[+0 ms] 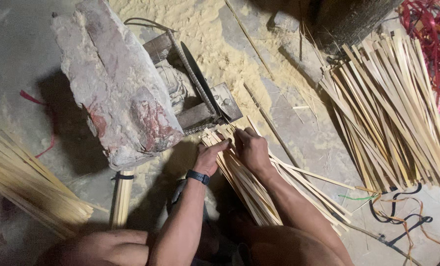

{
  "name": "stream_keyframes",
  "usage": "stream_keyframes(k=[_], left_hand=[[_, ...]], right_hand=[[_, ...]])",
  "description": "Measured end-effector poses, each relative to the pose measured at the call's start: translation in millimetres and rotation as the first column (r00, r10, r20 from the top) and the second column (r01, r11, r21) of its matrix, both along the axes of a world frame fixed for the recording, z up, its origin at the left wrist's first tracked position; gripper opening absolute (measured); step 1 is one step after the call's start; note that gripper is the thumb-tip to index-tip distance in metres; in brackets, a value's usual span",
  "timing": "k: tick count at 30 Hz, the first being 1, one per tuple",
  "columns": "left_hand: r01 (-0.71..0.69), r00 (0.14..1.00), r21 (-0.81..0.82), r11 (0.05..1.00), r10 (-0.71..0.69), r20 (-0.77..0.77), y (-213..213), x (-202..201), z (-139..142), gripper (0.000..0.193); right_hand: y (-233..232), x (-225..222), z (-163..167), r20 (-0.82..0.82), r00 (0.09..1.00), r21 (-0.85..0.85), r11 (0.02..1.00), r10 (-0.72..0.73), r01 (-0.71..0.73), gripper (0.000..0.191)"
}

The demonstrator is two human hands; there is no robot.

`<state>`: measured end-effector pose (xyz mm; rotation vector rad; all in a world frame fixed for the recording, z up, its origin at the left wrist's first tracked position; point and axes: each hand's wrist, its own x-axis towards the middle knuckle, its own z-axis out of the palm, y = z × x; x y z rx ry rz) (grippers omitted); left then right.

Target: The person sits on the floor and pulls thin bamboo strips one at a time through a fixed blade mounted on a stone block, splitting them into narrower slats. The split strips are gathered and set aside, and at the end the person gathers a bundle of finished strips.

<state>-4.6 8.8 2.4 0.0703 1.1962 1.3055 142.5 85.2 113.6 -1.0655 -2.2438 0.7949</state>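
Big picture first: a heavy slab of stone (114, 83), grey with red patches, sits on top of a small cutting rig, pinning it to the sandy floor (259, 54). Out from under it runs a dark toothed blade (198, 79) and a metal block (220, 106). Off to the right lies a broad fan of pale bamboo strips (390, 108), with a second stack (25, 182) at the left edge and red ribbon (426, 29) in the top corner.

Now down to the action. A working bundle of strips (252, 189) lies across the person's lap, its far ends butted right against the metal block. The left hand (211, 155), black watch (197, 177) on the wrist, is clamped over the bundle's left side, thumb across the top. The right hand (252, 148) is curled down on the strip ends, pressing them at the blade's foot.

Judging it, the trick here is keeping the ends flush and flat, feeding squarely, and holding fingertips behind the teeth, with the stone steady.
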Motion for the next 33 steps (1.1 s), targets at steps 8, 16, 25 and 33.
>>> stream_keyframes(k=[8,16,25,33], left_hand=[[0.120,0.993,0.035,0.992,-0.121,0.016,0,9,8,0.049],[-0.076,0.996,0.037,0.996,0.074,0.039,-1,12,0,0.045],[0.014,0.999,0.059,0.998,-0.017,0.046,-6,0,1,0.040],[0.097,0.995,0.208,0.973,-0.103,0.018,-3,11,12,0.030]], right_hand=[[-39,59,35,0.054,0.998,0.174,0.984,-0.042,0.032,0.027],[-13,15,-1,0.097,0.989,0.137,0.986,-0.114,0.100,0.012],[-9,19,12,0.161,0.987,0.059,0.998,0.013,-0.023,0.015],[-46,64,11,0.080,0.996,-0.163,0.985,-0.035,0.048,0.018]])
